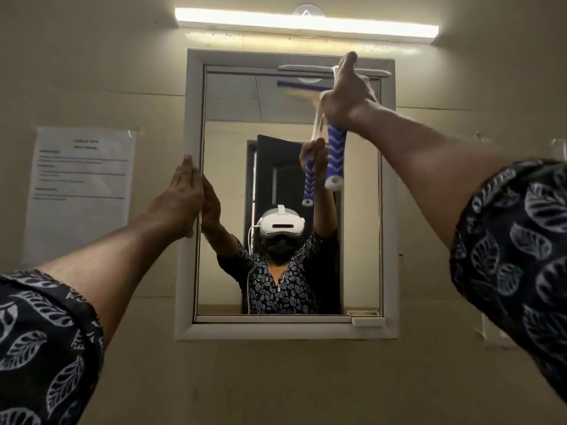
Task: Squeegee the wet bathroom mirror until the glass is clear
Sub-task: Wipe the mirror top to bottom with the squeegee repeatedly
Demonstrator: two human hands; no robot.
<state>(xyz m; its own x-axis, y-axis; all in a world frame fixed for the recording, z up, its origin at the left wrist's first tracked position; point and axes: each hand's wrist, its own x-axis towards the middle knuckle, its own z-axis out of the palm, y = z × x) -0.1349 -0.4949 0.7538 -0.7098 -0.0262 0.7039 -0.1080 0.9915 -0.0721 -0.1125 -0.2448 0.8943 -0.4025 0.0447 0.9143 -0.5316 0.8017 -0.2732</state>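
Observation:
A white-framed mirror [190,118] hangs on the beige wall straight ahead. My right hand [346,90] grips a squeegee [336,154] with a blue-and-white patterned handle, raised to the mirror's top right. Its blade [302,69] lies across the top edge of the glass. My left hand [181,197] rests flat against the mirror's left frame, fingers extended upward, holding nothing. The glass reflects a person in a white headset and leaf-print top, with both arms raised.
A long tube light [306,23] glows above the mirror. A printed paper notice [79,191] is taped to the wall on the left. A small white ledge piece [366,320] sits at the mirror's lower right corner.

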